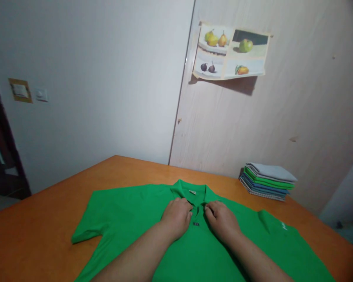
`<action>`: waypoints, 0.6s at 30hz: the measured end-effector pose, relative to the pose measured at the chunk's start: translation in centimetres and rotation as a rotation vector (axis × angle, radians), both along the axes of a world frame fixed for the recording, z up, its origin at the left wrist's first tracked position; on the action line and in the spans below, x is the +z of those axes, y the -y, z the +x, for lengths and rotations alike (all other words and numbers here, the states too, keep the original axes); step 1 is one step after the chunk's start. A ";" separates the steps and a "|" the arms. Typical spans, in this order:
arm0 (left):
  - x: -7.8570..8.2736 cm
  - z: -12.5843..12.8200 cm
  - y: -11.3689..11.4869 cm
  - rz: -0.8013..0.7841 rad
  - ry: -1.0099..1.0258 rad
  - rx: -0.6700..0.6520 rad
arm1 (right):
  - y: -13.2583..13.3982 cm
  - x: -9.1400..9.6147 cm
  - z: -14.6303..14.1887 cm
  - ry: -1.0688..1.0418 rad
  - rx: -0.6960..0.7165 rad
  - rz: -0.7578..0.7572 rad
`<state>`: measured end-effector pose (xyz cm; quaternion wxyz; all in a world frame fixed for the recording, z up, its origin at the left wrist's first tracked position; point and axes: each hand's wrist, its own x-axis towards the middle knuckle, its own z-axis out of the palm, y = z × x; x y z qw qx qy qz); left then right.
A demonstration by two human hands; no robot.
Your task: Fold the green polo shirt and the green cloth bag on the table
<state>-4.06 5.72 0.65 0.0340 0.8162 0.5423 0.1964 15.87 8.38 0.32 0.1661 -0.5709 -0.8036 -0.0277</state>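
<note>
A green polo shirt point(135, 211) lies spread out front side up, its collar toward the far side and both short sleeves out to the sides. My left hand point(178, 216) is closed on the left edge of the collar opening, fingers curled over the cloth. On the opposite edge of the opening, my right hand point(221, 219) pinches the collar in the same way. Between the two hands the neck placket shows, with a small dark tag below it. A pale label sits inside the neck. The shirt's lower part runs out of view beneath my forearms.
The shirt rests on an orange-brown table point(47, 219). At its far right edge stands a stack of folded clothes point(267, 182) in grey, green and blue. Behind the table is a wall with a fruit picture sheet point(231, 53); switches point(41, 94) are at left.
</note>
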 end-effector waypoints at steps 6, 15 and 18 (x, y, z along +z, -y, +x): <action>-0.3 0.1 0.0 0.019 0.032 -0.004 | -0.1 -0.7 0.2 -0.092 0.107 0.001; -0.5 0.3 0.3 -0.082 -0.026 0.009 | -0.4 -1.0 0.3 -0.097 0.138 -0.043; -0.8 0.3 0.3 -0.104 -0.025 0.036 | -0.5 -1.1 0.4 -0.093 0.151 -0.035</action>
